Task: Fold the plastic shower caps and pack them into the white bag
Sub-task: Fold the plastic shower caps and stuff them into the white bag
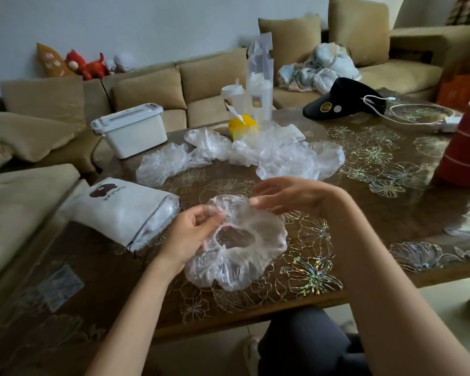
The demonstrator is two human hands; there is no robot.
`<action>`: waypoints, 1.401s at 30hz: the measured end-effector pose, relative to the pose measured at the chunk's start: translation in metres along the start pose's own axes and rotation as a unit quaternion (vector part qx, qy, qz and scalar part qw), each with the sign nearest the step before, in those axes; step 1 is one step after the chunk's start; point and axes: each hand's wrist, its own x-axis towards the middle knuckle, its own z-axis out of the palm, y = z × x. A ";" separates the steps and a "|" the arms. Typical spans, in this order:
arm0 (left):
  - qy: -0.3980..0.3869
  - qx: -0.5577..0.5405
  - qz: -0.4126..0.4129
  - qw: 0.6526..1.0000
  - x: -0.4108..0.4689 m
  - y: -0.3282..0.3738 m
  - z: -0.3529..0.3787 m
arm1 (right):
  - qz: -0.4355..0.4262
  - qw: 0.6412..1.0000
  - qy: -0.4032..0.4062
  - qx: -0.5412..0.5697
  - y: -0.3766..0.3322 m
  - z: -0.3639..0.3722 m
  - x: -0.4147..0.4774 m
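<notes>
**1 cap in hand, fold not yet made**

Nearest the person, the left hand (193, 234) pinches the gathered elastic rim of a clear shower cap (266, 240). The cap hangs open and crumpled just above the bench (377, 213). The right hand (293, 195) reaches in from the far side with its grip spread and loose. Its fingertips are at the cap's far edge, and I cannot tell whether they have caught the plastic.

This looks like the start of folding. The next move calls for the right hand to take the opposite rim, so the cap can be flattened and doubled over.

Just left lies the white bag (120, 210), its mouth facing the cap with clear plastic already showing inside. Further back, a pile of unfolded caps (269, 153) waits, several at least. Behind it stands a white lidded box (130, 128).
</notes>
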 end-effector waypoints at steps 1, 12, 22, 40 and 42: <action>-0.024 0.007 0.008 1.000 0.000 0.002 0.001 | 0.001 0.999 -0.008 -0.045 -0.004 0.011 0.003; 0.037 0.079 -0.115 0.990 -0.003 -0.006 -0.031 | -0.064 0.964 0.258 -0.016 0.024 0.040 0.027; 0.402 -0.009 -0.063 0.913 0.016 -0.010 0.027 | -0.101 0.902 0.419 0.014 0.020 0.073 0.026; 0.201 0.306 0.037 0.930 0.017 -0.057 -0.006 | 0.052 0.922 0.373 -0.091 0.033 0.061 0.022; 0.162 0.329 -0.036 0.930 0.018 -0.044 -0.006 | 0.066 0.926 0.355 -0.108 0.031 0.058 0.019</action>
